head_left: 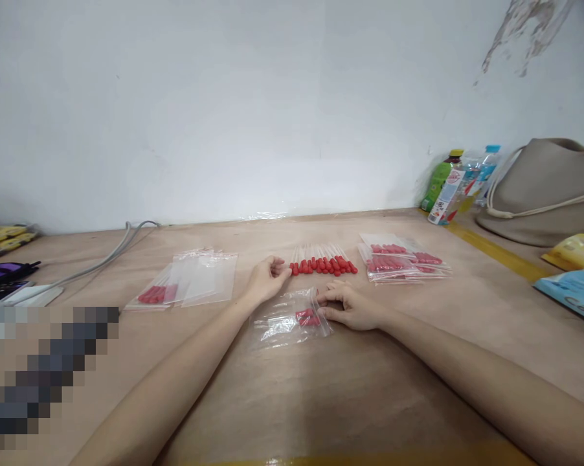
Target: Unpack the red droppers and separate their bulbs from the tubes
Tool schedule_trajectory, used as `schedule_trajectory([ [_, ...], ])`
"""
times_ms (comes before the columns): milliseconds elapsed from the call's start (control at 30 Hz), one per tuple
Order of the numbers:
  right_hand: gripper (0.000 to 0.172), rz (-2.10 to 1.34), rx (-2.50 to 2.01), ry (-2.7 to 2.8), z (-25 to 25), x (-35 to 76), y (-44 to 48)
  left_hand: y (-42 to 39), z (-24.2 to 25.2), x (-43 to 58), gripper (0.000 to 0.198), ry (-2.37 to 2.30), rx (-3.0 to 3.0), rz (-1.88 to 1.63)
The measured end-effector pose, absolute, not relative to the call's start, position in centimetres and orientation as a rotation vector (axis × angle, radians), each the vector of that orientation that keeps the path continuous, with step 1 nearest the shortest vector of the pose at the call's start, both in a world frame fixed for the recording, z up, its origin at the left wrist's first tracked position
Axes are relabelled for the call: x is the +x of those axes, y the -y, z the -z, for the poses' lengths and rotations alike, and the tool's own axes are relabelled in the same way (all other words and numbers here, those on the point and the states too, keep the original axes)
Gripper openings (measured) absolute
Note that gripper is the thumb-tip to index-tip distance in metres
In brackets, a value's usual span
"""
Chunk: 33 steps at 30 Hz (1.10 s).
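A row of clear droppers with red bulbs [324,263] lies on the brown table [321,388]. My left hand [267,277] rests at the left end of that row, fingers curled with the tips touching the first red bulbs. My right hand [349,306] lies just in front of the row, fingers pinched on the mouth of a clear plastic bag [290,319] that lies flat and holds a few red-bulbed droppers.
Empty clear bags [205,277] lie at the left, one with red droppers [154,294]. Filled bags [401,261] are stacked at the right. Bottles [454,184], a beige bag [547,191] and packets [573,285] stand at the far right; a grey cable [102,259] runs at the left.
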State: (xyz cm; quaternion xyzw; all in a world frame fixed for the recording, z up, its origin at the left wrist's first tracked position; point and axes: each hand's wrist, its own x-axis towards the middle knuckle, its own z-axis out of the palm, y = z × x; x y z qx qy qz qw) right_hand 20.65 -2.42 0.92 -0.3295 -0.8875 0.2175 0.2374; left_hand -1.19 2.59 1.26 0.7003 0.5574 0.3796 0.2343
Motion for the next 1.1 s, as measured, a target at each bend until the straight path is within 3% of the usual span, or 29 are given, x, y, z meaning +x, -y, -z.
schedule_trajectory([
  [167,0.023,-0.619,-0.848,2.451,-1.2,20.7,2.5,3.1,-2.1,-2.8,0.025,-1.303,2.273,-1.0],
  [400,0.034,-0.568,-0.903,2.502,-1.7,20.6,2.8,6.2,-1.8,-3.4,0.046,-1.09,2.533,-0.582],
  [767,0.011,-0.472,-0.885,2.387,-2.0,18.7,4.5,5.8,-1.1,-3.3,0.05,-1.067,2.597,-0.578],
  [933,0.005,-0.733,-0.929,2.292,-2.0,18.5,4.6,5.9,-1.4,-3.4,0.051,-1.064,2.592,-0.582],
  [1100,0.01,-0.879,-0.963,2.243,-2.0,18.7,4.6,6.1,-1.6,-3.4,0.051,-1.085,2.578,-0.555],
])
